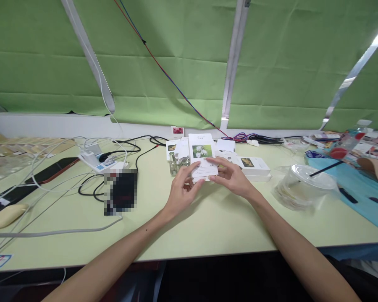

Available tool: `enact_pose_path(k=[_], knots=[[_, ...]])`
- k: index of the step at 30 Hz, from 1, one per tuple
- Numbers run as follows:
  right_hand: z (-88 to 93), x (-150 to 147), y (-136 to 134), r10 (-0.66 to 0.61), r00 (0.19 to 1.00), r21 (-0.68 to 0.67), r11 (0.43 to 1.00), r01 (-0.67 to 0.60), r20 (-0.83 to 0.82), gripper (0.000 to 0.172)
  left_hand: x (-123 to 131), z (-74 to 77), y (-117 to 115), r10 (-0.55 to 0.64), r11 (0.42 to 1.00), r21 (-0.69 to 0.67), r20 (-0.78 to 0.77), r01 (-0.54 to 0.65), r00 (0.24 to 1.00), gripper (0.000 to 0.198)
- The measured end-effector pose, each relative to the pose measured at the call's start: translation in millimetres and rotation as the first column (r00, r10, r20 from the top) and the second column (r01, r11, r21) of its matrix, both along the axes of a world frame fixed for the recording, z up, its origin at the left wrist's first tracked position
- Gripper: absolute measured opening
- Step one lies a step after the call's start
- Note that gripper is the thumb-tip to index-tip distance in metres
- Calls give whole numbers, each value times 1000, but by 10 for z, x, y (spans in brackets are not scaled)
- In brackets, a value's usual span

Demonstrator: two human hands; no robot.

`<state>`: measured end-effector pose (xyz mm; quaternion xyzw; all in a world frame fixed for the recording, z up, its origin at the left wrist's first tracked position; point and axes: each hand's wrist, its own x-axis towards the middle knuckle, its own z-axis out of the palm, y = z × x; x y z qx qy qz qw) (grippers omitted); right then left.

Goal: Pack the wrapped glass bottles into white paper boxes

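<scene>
Green blinds (176,75) hang behind a pale table (227,226), its left side crossed by cables (55,232), its right holding a lidded cup (313,182). At mid-table, the left hand (183,182) and right hand (231,177) grip a white flower-printed pack (203,152) between them. Small bottles (173,165) are partly hidden; a black object (123,189) is pixelated beyond recognition.

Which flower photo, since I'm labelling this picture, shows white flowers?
The photo on the white pack between the left hand and right hand: white flowers on green. Left photo and right photo show yellow on dark; the back photo, pink.
</scene>
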<state>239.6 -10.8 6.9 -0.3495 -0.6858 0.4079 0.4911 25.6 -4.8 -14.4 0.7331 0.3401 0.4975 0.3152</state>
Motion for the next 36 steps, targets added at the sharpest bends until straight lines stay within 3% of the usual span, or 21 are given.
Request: enact_pose_path(k=[12, 21, 29, 36], knots=[[20, -13, 3, -5, 1000, 29, 1000, 5, 1, 48, -3, -11, 16, -6, 1000, -7, 24, 6, 1000, 48], [20, -12, -9, -25, 1000, -29, 999, 25, -8, 51, -13, -22, 28, -8, 1000, -21, 41, 9, 999, 48], [14, -14, -3, -14, 1000, 16, 1000, 14, 3, 61, -7, -19, 21, -6, 1000, -11, 35, 6, 999, 48], [1, -7, 5, -7, 1000, 31, 1000, 7, 6, 58, -8, -20, 21, 1, 1000, -17, 34, -1, 999, 48]])
